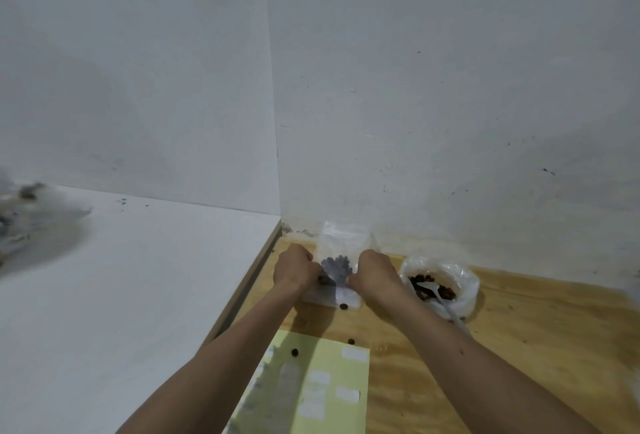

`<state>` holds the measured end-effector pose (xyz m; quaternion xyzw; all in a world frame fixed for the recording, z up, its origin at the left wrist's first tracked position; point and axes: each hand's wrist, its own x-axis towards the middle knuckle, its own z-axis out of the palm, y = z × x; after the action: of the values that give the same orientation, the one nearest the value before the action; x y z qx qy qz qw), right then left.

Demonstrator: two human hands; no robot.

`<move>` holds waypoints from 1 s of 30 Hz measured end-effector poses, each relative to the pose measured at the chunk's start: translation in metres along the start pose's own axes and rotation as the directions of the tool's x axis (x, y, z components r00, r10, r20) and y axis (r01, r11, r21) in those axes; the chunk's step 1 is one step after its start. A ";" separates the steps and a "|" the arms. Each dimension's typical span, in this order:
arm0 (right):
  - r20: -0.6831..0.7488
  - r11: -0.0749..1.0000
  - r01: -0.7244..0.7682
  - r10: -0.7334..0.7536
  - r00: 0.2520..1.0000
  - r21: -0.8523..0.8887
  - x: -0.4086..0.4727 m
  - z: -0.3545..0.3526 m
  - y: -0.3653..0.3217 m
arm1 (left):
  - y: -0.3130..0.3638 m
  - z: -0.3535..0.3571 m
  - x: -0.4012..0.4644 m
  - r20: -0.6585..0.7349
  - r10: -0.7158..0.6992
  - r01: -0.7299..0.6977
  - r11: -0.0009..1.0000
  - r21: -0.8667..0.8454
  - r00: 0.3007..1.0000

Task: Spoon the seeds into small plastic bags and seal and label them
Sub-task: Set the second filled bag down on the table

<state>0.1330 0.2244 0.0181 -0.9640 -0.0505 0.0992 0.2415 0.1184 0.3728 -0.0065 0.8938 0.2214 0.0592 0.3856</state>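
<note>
Head-camera view, looking forward and down: a person's two bare forearms are reaching out over a wooden tabletop (pixel 519 329) toward the corner of two white walls. Both hands are gripping a small clear plastic bag (pixel 341 246) that is standing upright near the wall. The left hand (pixel 296 269) is pinching the bag's left edge, fingers curled tight on the plastic. The right hand (pixel 372 272) is pinching the bag's right edge in the same closed grip. Dark seeds (pixel 337 262) are showing through the bag between the two hands. The bag's lower part is resting on something white and flat; blur is making it hard to tell what.

Just right of the small bag, a larger rumpled plastic bag (pixel 460 281) is sitting open on the wood, holding brown seeds, with a white plastic spoon (pixel 434 290) lying in it, handle pointing toward the person. Nearer the person than the small bag, a pale yellow sheet of white labels (pixel 332 385) is lying flat. A few loose seeds (pixel 294 352) are lying on the sheet and on the wood around it. Left of the small bag, a raised white surface (pixel 121 295) is running alongside the wood.
</note>
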 end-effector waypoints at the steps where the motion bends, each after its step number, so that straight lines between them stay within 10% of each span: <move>1: 0.017 1.000 -0.001 0.001 1.000 -0.001 -0.002 0.000 -0.002 | 0.000 -0.001 -0.001 0.006 0.000 0.000 1.000 0.022 1.000; 20: 0.082 0.998 0.016 -0.021 0.996 0.061 -0.020 -0.015 -0.008 | 0.005 -0.015 -0.015 0.040 0.061 -0.064 0.994 0.086 0.997; 30: -0.222 1.000 -0.022 0.021 0.975 -0.002 -0.072 -0.124 0.062 | 0.082 -0.003 -0.075 -0.045 0.319 -0.320 0.947 -0.021 0.947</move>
<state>0.0927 0.1030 0.1077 -0.9701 -0.0130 -0.0065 0.2424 0.0787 0.2922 0.0589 0.9109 0.0806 0.1424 0.3788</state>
